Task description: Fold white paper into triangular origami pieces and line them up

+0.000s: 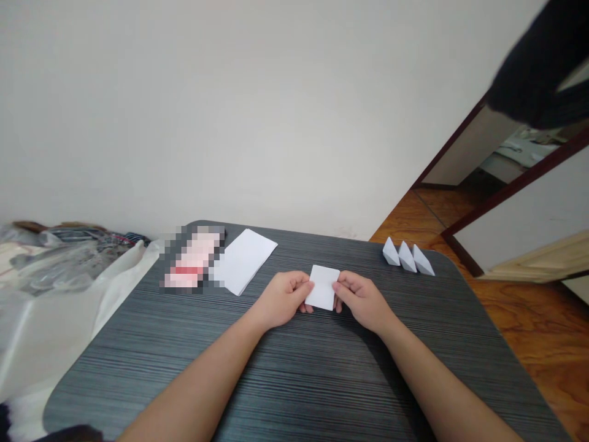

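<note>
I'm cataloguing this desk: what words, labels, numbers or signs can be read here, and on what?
None readable: the pink item is pixelated beyond reading, and the white paper stack, the small white paper and the three folded paper shapes show no writing.

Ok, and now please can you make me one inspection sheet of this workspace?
Surface: dark grey striped table with rounded corners.
Job's things: small white paper rectangle pinched between both hands; white paper stack beyond the left hand; three folded white paper triangles near the far right corner.
Clutter: pink item, too blurred to identify; plastic bags left of the table.
Grippers: left hand and right hand grip opposite edges of the paper.
Cables: nothing seen.
Surroundings: white wall; wooden floor.
</note>
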The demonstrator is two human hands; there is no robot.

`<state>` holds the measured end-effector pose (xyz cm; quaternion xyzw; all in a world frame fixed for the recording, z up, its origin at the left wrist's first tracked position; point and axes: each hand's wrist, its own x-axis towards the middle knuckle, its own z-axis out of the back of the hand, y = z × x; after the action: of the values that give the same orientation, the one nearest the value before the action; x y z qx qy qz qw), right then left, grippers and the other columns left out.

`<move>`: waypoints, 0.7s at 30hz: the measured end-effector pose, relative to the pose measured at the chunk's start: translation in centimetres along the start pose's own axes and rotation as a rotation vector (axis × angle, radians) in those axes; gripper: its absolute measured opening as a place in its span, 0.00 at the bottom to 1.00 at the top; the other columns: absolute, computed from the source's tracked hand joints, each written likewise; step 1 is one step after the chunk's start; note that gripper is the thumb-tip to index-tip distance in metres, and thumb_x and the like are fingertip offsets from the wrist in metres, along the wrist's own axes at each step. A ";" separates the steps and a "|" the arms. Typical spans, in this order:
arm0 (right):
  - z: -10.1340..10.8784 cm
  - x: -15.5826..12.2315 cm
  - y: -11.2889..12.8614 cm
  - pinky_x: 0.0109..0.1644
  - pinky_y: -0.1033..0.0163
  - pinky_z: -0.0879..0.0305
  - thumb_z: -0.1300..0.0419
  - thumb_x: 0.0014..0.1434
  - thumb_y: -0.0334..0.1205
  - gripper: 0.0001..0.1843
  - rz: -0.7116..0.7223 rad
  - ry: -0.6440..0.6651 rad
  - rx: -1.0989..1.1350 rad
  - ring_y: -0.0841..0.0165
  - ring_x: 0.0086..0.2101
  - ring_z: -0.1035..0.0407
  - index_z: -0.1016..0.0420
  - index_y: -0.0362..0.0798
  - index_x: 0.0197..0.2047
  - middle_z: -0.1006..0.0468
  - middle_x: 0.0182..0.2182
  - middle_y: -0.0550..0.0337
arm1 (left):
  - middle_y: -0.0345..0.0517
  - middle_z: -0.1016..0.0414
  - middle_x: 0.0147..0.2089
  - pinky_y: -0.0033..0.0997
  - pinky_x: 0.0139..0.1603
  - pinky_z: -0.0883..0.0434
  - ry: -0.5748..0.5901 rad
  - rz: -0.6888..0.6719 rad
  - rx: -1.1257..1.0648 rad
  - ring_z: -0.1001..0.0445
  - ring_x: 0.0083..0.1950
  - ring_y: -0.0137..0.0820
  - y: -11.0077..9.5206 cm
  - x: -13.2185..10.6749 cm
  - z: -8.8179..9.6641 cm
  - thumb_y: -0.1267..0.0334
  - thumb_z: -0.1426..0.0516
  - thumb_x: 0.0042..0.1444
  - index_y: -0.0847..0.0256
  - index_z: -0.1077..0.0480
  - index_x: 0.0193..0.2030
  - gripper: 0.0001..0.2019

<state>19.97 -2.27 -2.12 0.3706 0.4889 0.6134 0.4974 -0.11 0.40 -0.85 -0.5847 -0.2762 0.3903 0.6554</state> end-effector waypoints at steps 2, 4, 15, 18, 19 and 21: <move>0.0 -0.1 0.1 0.27 0.66 0.36 0.47 0.62 0.43 0.11 -0.002 -0.008 -0.016 0.72 0.21 0.32 0.33 0.46 0.31 0.27 0.21 0.63 | 0.42 0.29 0.23 0.24 0.26 0.36 -0.003 0.006 -0.005 0.31 0.24 0.26 0.0 0.0 -0.1 0.56 0.50 0.58 0.64 0.33 0.29 0.14; 0.1 -0.1 0.1 0.27 0.66 0.36 0.47 0.61 0.44 0.12 -0.010 -0.003 -0.012 0.72 0.21 0.32 0.34 0.46 0.30 0.26 0.21 0.62 | 0.41 0.29 0.22 0.24 0.25 0.36 -0.008 0.011 -0.014 0.31 0.23 0.26 -0.1 0.1 -0.1 0.56 0.50 0.58 0.64 0.34 0.29 0.14; 0.3 -0.1 -0.3 0.25 0.65 0.36 0.49 0.63 0.45 0.15 0.041 -0.061 0.060 0.71 0.20 0.33 0.31 0.45 0.46 0.26 0.23 0.60 | 0.41 0.32 0.22 0.24 0.24 0.36 0.021 0.001 0.017 0.32 0.23 0.25 0.2 0.1 0.0 0.57 0.52 0.59 0.64 0.34 0.29 0.14; 0.4 -0.1 -0.5 0.25 0.64 0.37 0.49 0.62 0.44 0.14 0.037 -0.058 0.041 0.71 0.20 0.33 0.29 0.45 0.45 0.25 0.22 0.60 | 0.40 0.33 0.23 0.24 0.24 0.36 0.002 0.000 -0.005 0.33 0.23 0.25 0.3 0.1 -0.1 0.56 0.52 0.59 0.64 0.34 0.32 0.14; 0.4 -0.1 -0.6 0.25 0.64 0.37 0.49 0.62 0.44 0.14 0.034 -0.045 0.036 0.71 0.20 0.33 0.29 0.45 0.44 0.25 0.22 0.60 | 0.40 0.32 0.24 0.24 0.23 0.36 -0.012 -0.004 -0.028 0.33 0.23 0.25 0.4 0.2 -0.2 0.56 0.52 0.59 0.64 0.34 0.34 0.13; 0.4 -0.2 -0.6 0.25 0.65 0.37 0.47 0.61 0.43 0.12 0.027 -0.003 0.028 0.72 0.20 0.33 0.27 0.45 0.42 0.25 0.23 0.60 | 0.40 0.32 0.26 0.23 0.22 0.37 -0.059 -0.013 -0.069 0.34 0.23 0.25 0.6 0.3 -0.3 0.56 0.51 0.59 0.63 0.35 0.37 0.12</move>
<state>20.51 -2.37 -2.62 0.3850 0.4916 0.6127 0.4844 0.17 0.54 -1.47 -0.5934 -0.3124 0.3932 0.6291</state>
